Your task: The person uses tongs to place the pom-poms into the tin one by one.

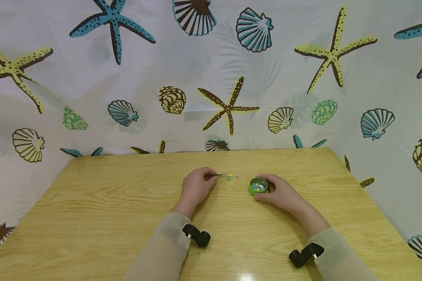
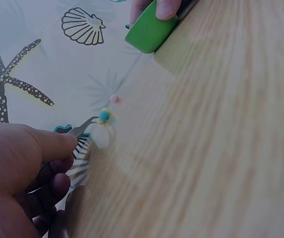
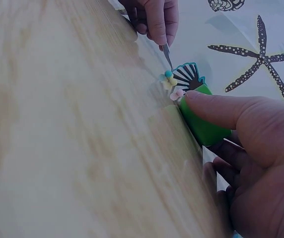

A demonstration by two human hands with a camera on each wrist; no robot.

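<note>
My left hand [image 1: 197, 188] pinches a pair of metal tweezers [image 2: 85, 125] between thumb and index finger. Their tips point right, close to a blue bead [image 2: 104, 115] and a yellow bead [image 1: 231, 175]; whether they grip one cannot be made out. Slightly to the right of these lies a pink bead [image 1: 236, 175] on the table. My right hand [image 1: 284, 196] holds a small round green cup [image 1: 252, 191] by its side, thumb and fingers around the wall. The cup's opening faces up, and several blue and yellow beads [image 1: 256, 187] show inside its silvery interior.
The wood-grain table [image 1: 109, 218] spreads around both hands. Behind it and at its sides hangs a white cloth [image 1: 144, 70] printed with starfish and shells. A black device [image 1: 197, 235] is worn on the left sleeve, and another black device [image 1: 306, 254] on the right.
</note>
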